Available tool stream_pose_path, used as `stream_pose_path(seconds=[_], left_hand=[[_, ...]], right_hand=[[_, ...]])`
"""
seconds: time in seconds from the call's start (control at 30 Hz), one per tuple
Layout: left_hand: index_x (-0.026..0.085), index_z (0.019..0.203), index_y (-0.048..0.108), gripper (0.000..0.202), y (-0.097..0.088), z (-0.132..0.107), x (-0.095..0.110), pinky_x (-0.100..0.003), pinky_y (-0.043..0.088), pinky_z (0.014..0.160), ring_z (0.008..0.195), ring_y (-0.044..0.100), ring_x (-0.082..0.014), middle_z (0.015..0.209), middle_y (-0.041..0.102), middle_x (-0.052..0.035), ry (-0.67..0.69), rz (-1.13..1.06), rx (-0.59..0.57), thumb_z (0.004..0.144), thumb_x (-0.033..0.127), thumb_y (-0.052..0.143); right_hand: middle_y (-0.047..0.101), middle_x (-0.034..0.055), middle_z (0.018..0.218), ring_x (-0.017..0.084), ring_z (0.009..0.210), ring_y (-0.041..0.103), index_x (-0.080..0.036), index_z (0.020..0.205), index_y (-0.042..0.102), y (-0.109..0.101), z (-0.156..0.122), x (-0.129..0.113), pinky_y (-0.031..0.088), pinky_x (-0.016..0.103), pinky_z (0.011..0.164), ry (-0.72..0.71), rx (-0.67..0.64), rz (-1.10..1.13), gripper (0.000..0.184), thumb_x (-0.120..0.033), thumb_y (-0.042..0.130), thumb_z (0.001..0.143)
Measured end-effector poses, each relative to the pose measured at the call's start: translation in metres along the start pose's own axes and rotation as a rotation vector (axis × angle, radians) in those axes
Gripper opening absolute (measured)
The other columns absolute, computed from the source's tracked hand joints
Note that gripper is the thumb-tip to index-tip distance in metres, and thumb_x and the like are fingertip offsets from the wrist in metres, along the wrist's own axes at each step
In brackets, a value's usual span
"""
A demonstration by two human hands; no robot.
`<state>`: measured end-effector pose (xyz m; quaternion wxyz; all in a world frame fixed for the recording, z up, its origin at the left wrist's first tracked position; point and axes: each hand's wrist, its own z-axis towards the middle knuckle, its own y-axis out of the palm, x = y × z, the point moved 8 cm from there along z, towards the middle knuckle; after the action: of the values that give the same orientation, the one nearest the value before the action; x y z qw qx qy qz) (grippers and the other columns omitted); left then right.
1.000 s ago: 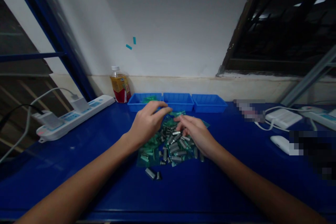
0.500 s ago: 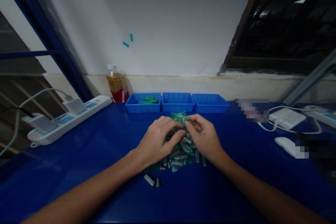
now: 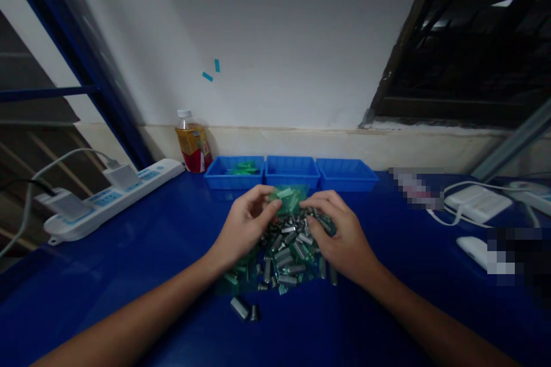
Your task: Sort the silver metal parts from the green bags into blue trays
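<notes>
A small translucent green plastic bag [image 3: 289,198], with pale pieces showing through it, is upright beyond a pile of metal parts [image 3: 286,252]. My left hand [image 3: 247,221] pinches the bag's left edge between thumb and fingers. Over the right of the pile, my right hand [image 3: 342,235] is curved with thumb and fingers apart, its fingertips close to the bag's right edge. The pile mixes hexagonal metal spacers and short screws with green plastic among them. Nearer me lie a loose hexagonal spacer [image 3: 240,308] and a countersunk screw [image 3: 254,313].
Three blue trays stand against the wall: the left tray [image 3: 210,175] holds green bags, beside the middle tray [image 3: 293,180] and right tray [image 3: 346,180]. A drink bottle [image 3: 193,143] and power strip [image 3: 116,200] are left. White chargers and cables [image 3: 477,203] lie right.
My hands have moved apart, my left one leftward. The green bag now shows wider between them, more of the pile is uncovered, and the view has shifted slightly.
</notes>
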<state>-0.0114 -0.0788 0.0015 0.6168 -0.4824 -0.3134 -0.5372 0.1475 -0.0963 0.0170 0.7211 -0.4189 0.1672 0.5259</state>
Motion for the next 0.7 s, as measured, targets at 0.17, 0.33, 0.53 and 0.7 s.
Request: stream_pose_path(seconds=[0.17,0.33,0.53,0.7], left_hand=[[0.017,0.105,0.061,0.025,0.017,-0.026,0.038,-0.027,0.05,0.079,0.095,0.061,-0.0155,0.107,0.063,-0.0087,0.621,0.477,-0.191,0.087,0.007,0.046],[0.02,0.108,0.06,0.036,0.02,-0.032,0.04,-0.029,0.05,0.085,0.106,0.055,-0.017,0.123,0.05,-0.0099,0.678,0.504,-0.2,0.082,0.0,0.044],[0.019,0.117,0.048,0.028,0.016,-0.016,0.009,-0.025,0.05,0.069,0.081,0.058,-0.014,0.092,0.059,-0.0042,0.109,-0.001,-0.099,0.089,0.022,0.048],[0.015,0.08,0.056,0.018,0.021,-0.013,-0.007,-0.022,0.043,0.061,0.067,0.052,-0.0119,0.071,0.054,-0.0003,-0.053,-0.031,-0.126,0.084,0.033,0.057]], right_hand=[[0.064,0.0046,0.079,0.017,0.073,0.059,-0.017,0.089,0.064,0.025,-0.013,0.031,0.046,0.03,0.065,0.542,-0.119,0.637,0.035,-0.05,0.051,0.085],[0.064,0.0009,0.071,0.014,0.063,0.059,-0.018,0.081,0.06,0.03,-0.017,0.034,0.045,0.024,0.059,0.649,-0.077,0.711,0.029,-0.043,0.069,0.072],[0.062,-0.0011,0.066,0.012,0.056,0.057,-0.019,0.08,0.056,0.016,-0.014,0.034,0.043,0.022,0.052,0.624,0.074,0.62,0.029,-0.043,0.07,0.07],[0.06,-0.0012,0.066,0.012,0.057,0.056,-0.018,0.08,0.058,0.014,-0.012,0.031,0.043,0.022,0.053,0.582,0.072,0.59,0.029,-0.043,0.069,0.07]])
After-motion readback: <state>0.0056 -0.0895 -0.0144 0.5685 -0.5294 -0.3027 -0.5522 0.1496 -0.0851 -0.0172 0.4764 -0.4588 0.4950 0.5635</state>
